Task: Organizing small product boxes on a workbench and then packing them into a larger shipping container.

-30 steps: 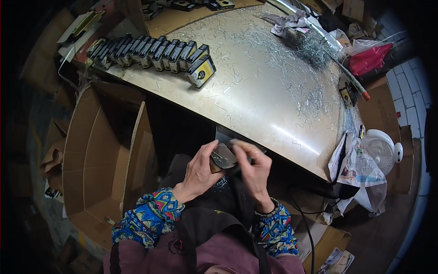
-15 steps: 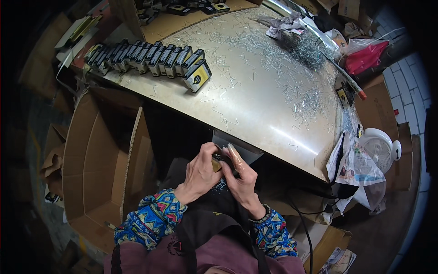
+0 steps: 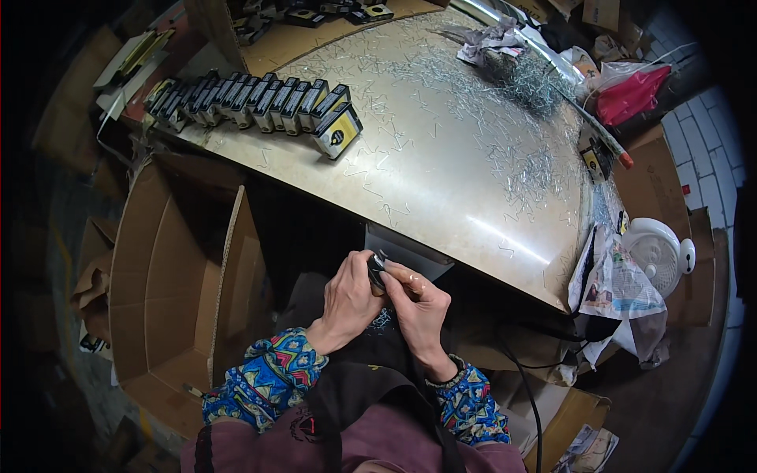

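Black at its upper end, the small box [image 3: 375, 266] is just in front of the desk [image 3: 445, 201], with our left hand [image 3: 348, 293] curled round its side and our right hand [image 3: 421, 306] pinching that end between thumb and fingers; on the desk we see yellow-and-black boxes [image 3: 272, 102] leaning in a row and bent metal wires [image 3: 524, 177] strewn about

Table [image 3: 441, 189] with boxes [image 3: 260, 106] (and wire pieces [image 3: 532, 87])
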Motion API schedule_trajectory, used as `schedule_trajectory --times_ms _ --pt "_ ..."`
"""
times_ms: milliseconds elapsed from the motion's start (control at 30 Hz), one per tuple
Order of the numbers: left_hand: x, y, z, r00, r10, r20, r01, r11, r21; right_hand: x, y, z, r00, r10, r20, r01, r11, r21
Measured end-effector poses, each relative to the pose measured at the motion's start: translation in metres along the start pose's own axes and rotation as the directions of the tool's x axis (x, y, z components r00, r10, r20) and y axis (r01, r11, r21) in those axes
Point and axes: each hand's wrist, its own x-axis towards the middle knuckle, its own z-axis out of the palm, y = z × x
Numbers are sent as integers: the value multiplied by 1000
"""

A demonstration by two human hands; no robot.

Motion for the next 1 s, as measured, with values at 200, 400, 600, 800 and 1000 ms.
schedule_trajectory --times_ms 200,400,600,800,1000 --pt "-1 -1 2 993 -107 56 108 994 -21 -1 -1 1 998 -60 -19 58 992 -113" --pt "1 0 0 1000 7 -1 -7 1000 5 21 -9 -16 945 291 150 -318 925 210" --pt "3 1 -2 999 -41 13 41 999 -15 26 -4 -30 882 359 306 -454 823 342" --pt "4 1 2 992 -89 94 89 996 7 12 -9 -10 997 8 77 0 994 -105" --pt "0 3 2 1000 15 20 -16 1000 26 11 -4 -7 993 112 -26 -114 990 -83"
